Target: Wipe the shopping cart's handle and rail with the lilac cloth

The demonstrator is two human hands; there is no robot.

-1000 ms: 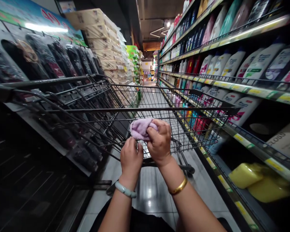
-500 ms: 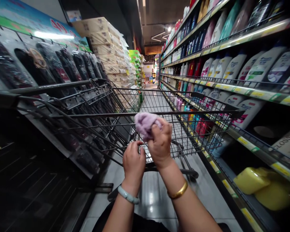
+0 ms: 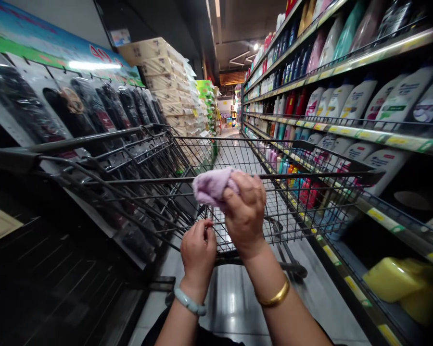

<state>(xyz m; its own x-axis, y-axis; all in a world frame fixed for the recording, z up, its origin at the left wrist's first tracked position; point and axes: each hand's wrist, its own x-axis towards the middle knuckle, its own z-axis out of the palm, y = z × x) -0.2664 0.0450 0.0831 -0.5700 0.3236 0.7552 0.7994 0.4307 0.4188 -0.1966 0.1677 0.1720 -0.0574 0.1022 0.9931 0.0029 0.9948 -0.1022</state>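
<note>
A crumpled light purple cloth is gripped in my right hand, over the top rim of a black wire shopping cart. A gold bangle circles that wrist. My left hand is a little lower and to the left, close to the cart's wire side, its fingers curled together; whether they hold anything is hidden. A pale green bracelet sits on the left wrist. The cart's basket shows the floor through its wires.
Shelves of shampoo bottles line the right side, with yellow bottles at the lower right. Packaged dark goods hang on the left, before stacked wrapped packs. The tiled aisle runs ahead.
The cloth has shifted slightly left along the cart rim, while my right hand has turned more palm-down and moved a little right. The whole view has shifted slightly.
</note>
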